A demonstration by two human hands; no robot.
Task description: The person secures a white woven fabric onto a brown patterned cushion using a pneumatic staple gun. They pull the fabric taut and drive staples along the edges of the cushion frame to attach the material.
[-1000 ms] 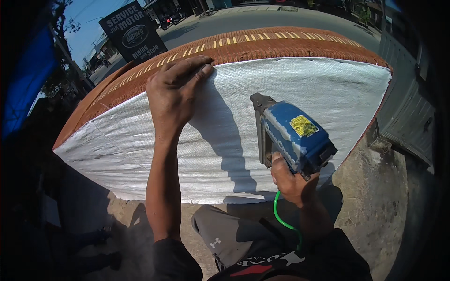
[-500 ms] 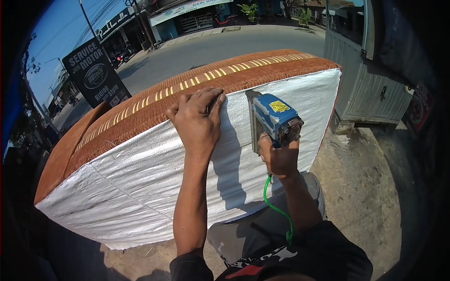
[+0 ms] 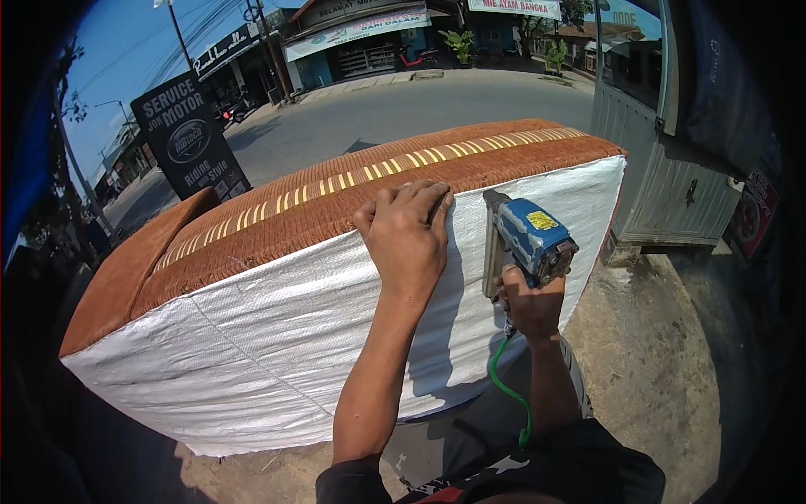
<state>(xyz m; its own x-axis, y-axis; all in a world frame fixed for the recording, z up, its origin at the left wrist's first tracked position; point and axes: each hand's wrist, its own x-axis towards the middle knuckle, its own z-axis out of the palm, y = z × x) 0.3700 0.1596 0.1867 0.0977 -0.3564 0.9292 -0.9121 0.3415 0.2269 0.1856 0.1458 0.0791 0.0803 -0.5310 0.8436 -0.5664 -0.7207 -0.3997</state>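
A large upholstered piece, like a sofa, lies in front of me, with brown ribbed fabric [image 3: 277, 231] and a striped band on top. White woven cloth [image 3: 252, 336] covers its near side, slightly wrinkled. My left hand [image 3: 409, 239] is closed at the seam where cloth meets brown fabric, its fingers curled over the edge. To its right, my right hand [image 3: 534, 304] grips a blue staple gun [image 3: 531, 238] by the handle. The gun's nose is at the cloth's upper edge; whether it touches is unclear. From the handle hangs a green air hose [image 3: 508, 389].
A grey metal cabinet [image 3: 672, 189] stands at the right on concrete ground [image 3: 651, 353]. Beyond the upholstery runs a road [image 3: 336, 126], with shopfronts across it. A black sign board [image 3: 189, 139] stands at the far left.
My left hand has slid right along the seam. The staple gun in my right hand has also moved right along the cloth. The whole view has shifted a little.
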